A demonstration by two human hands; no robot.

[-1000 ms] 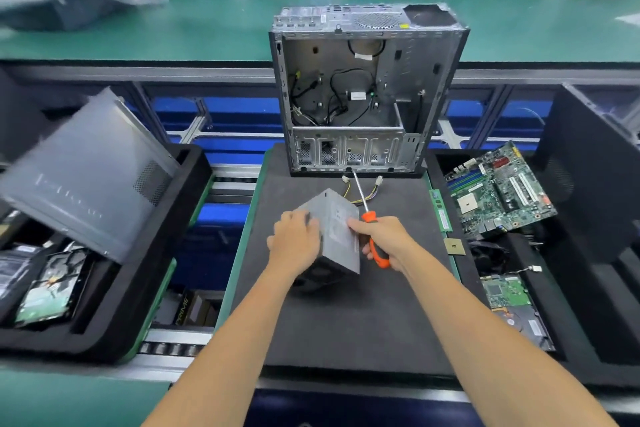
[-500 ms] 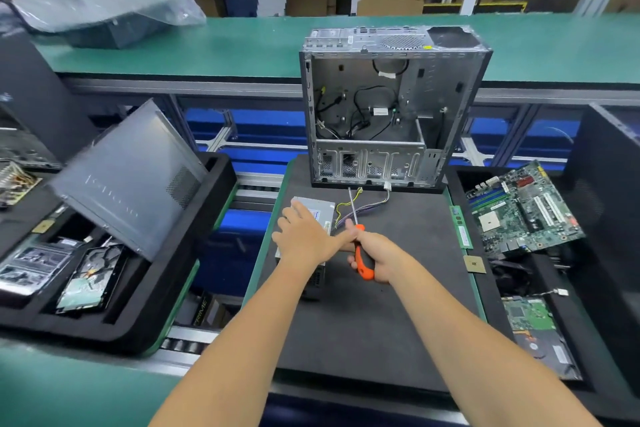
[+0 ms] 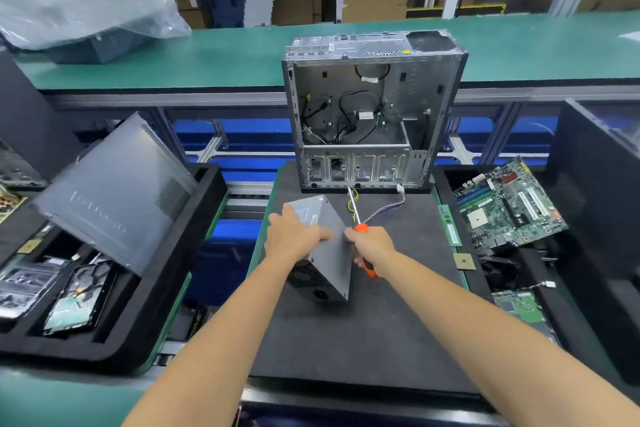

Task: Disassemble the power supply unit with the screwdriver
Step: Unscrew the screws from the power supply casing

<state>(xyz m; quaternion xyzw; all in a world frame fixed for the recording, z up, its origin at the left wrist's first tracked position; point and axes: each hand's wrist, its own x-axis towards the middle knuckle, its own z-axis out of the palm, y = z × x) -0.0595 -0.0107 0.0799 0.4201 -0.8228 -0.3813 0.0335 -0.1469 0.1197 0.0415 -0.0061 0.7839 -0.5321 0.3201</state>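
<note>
The grey metal power supply unit point(image 3: 329, 253) is tipped up on one edge on the black mat point(image 3: 363, 340), its vented end facing me. My left hand point(image 3: 294, 236) grips its upper left side. My right hand point(image 3: 372, 248) presses against its right face while holding the orange-handled screwdriver point(image 3: 360, 229), whose shaft points away toward the case. Yellow and grey cables point(image 3: 381, 210) trail from behind the unit.
The open, emptied computer case point(image 3: 374, 114) stands at the mat's far edge. A motherboard point(image 3: 509, 204), a RAM stick point(image 3: 450, 225) and a CPU chip point(image 3: 463, 261) lie to the right. The left black tray point(image 3: 156, 305) holds a side panel point(image 3: 114, 194) and drives.
The power supply unit went from lying flat half a second ago to tipped up on its edge. Both hands shifted slightly with it, and the camera tilted up.
</note>
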